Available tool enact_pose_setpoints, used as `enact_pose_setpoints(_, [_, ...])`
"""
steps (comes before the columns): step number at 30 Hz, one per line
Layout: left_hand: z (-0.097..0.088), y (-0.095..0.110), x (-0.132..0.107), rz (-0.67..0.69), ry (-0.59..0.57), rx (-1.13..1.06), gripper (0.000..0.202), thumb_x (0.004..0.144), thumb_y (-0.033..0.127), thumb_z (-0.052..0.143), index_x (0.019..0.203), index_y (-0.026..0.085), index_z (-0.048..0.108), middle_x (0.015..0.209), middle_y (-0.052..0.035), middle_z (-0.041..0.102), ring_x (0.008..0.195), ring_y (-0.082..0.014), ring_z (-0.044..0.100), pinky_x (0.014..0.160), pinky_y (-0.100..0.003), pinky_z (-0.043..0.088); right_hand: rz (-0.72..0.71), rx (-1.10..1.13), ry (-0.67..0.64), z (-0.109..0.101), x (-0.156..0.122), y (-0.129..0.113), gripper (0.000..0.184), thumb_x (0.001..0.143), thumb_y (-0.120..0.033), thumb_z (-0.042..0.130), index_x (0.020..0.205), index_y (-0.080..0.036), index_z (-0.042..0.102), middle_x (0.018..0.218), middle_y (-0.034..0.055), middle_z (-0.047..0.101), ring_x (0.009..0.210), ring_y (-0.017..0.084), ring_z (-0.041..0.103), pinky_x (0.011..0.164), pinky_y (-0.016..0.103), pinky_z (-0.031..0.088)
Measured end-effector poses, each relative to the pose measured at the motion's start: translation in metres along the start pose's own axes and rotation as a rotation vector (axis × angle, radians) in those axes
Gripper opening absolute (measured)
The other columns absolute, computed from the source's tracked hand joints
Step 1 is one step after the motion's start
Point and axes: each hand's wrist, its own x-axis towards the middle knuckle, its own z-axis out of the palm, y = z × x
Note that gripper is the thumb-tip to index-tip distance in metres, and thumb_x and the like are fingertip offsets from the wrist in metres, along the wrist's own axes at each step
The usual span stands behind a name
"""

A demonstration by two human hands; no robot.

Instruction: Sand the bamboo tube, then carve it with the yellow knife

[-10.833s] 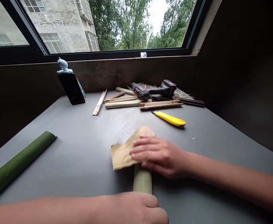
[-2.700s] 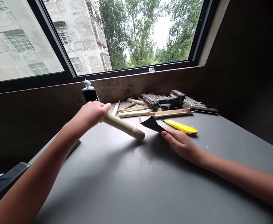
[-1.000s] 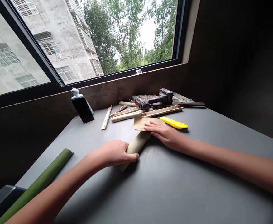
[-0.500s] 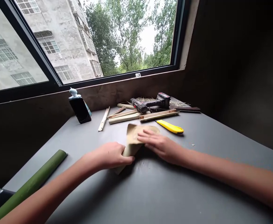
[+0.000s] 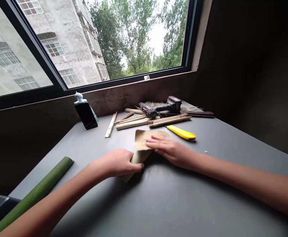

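A pale bamboo piece [image 5: 137, 158] lies slantwise on the grey table [image 5: 173, 204]. My left hand [image 5: 118, 163] is closed round its near end and holds it down. A tan sheet of sandpaper [image 5: 145, 138] is draped over the far part of the bamboo. My right hand [image 5: 170, 150] lies on the sandpaper with its fingers stretched out, pressing it onto the bamboo. Most of the bamboo is hidden under the sheet and my hands.
A yellow utility knife [image 5: 182, 132] lies just beyond my right hand. Split bamboo strips [image 5: 134, 121], a cordless drill [image 5: 160, 107] and a dark blade [image 5: 199, 114] sit near the wall. A phone on a stand [image 5: 86, 114] leans at back left. A green bamboo pole [image 5: 35, 194] lies at left.
My right hand has slid the sandpaper back along the bamboo toward my left hand over the last second. The left hand has kept its grip.
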Motion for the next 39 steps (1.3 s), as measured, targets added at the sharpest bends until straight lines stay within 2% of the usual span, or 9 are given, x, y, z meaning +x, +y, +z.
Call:
enact_pose_setpoints(3, [0.0, -0.001, 0.0, -0.012, 0.001, 0.007, 0.053, 0.085, 0.066, 0.043, 0.072, 0.018, 0.06, 0.067, -0.0057, 0.063, 0.055, -0.02, 0.053, 0.048, -0.029, 0.031, 0.046, -0.017, 0.043, -0.001, 0.0, 0.003, 0.042, 0.102, -0.026, 0.036, 0.143, -0.025, 0.046, 0.148, 0.0076, 0.047, 0.145, 0.027, 0.03, 0.117, 0.056, 0.032])
enact_pose_setpoints(8, [0.001, -0.001, 0.0, 0.047, -0.005, -0.004, 0.04, 0.086, 0.057, 0.048, 0.084, 0.021, 0.065, 0.075, -0.0025, 0.066, 0.062, -0.0189, 0.056, 0.054, -0.027, 0.036, -0.102, 0.016, -0.076, 0.001, -0.001, -0.007, 0.04, 0.1, -0.026, 0.043, 0.139, -0.027, 0.052, 0.143, 0.0008, 0.053, 0.142, 0.018, 0.037, 0.119, 0.037, 0.036])
enact_pose_setpoints(13, [0.001, -0.002, 0.002, -0.011, 0.002, 0.013, 0.054, 0.085, 0.066, 0.042, 0.073, 0.018, 0.061, 0.067, -0.0061, 0.063, 0.055, -0.0204, 0.053, 0.049, -0.03, 0.032, 0.024, -0.022, 0.022, -0.002, 0.001, -0.004, 0.043, 0.102, -0.025, 0.036, 0.143, -0.023, 0.046, 0.147, 0.0076, 0.048, 0.145, 0.025, 0.032, 0.117, 0.052, 0.034])
enact_pose_setpoints(17, [0.001, -0.002, 0.001, 0.034, -0.006, -0.005, 0.042, 0.084, 0.058, 0.047, 0.079, 0.02, 0.063, 0.072, -0.0028, 0.065, 0.06, -0.019, 0.055, 0.054, -0.028, 0.035, -0.078, -0.001, -0.059, -0.001, 0.0, -0.005, 0.04, 0.1, -0.025, 0.043, 0.139, -0.027, 0.052, 0.143, 0.0006, 0.053, 0.141, 0.019, 0.039, 0.118, 0.037, 0.037])
enact_pose_setpoints(21, [0.001, -0.001, 0.001, -0.014, -0.005, -0.011, 0.052, 0.084, 0.067, 0.043, 0.071, 0.019, 0.059, 0.068, -0.0049, 0.063, 0.056, -0.0198, 0.054, 0.048, -0.029, 0.032, 0.031, -0.04, 0.052, -0.003, 0.0, 0.002, 0.042, 0.102, -0.025, 0.037, 0.142, -0.024, 0.049, 0.146, 0.0073, 0.049, 0.144, 0.026, 0.034, 0.117, 0.053, 0.034])
enact_pose_setpoints(23, [0.0, -0.001, 0.0, -0.015, -0.005, -0.011, 0.052, 0.084, 0.066, 0.044, 0.071, 0.018, 0.059, 0.068, -0.0053, 0.063, 0.056, -0.0199, 0.055, 0.048, -0.029, 0.032, 0.033, -0.045, 0.058, -0.002, 0.0, 0.001, 0.043, 0.101, -0.026, 0.039, 0.143, -0.024, 0.048, 0.146, 0.0084, 0.048, 0.144, 0.028, 0.034, 0.116, 0.055, 0.035])
enact_pose_setpoints(27, [0.001, -0.001, 0.001, 0.039, -0.013, -0.027, 0.038, 0.085, 0.055, 0.048, 0.082, 0.021, 0.063, 0.073, -0.0019, 0.066, 0.06, -0.0183, 0.057, 0.053, -0.027, 0.035, -0.102, -0.012, -0.039, 0.001, -0.001, -0.008, 0.042, 0.099, -0.024, 0.045, 0.141, -0.028, 0.05, 0.143, 0.0018, 0.053, 0.141, 0.021, 0.039, 0.117, 0.041, 0.038])
enact_pose_setpoints(33, [0.002, -0.004, 0.002, -0.008, -0.004, -0.019, 0.049, 0.084, 0.064, 0.043, 0.069, 0.019, 0.056, 0.066, -0.0041, 0.062, 0.054, -0.0186, 0.053, 0.047, -0.029, 0.03, -0.035, -0.033, -0.001, -0.003, 0.0, -0.005, 0.042, 0.102, -0.025, 0.037, 0.142, -0.022, 0.048, 0.146, 0.007, 0.048, 0.143, 0.026, 0.034, 0.116, 0.05, 0.037])
enact_pose_setpoints(39, [0.0, -0.001, 0.001, 0.015, -0.017, -0.017, 0.041, 0.082, 0.058, 0.05, 0.069, 0.02, 0.057, 0.066, -0.0028, 0.061, 0.057, -0.0184, 0.051, 0.049, -0.028, 0.03, -0.16, 0.009, -0.077, 0.001, -0.002, -0.013, 0.039, 0.101, -0.024, 0.042, 0.138, -0.027, 0.052, 0.143, -0.0008, 0.053, 0.142, 0.016, 0.038, 0.119, 0.034, 0.035])
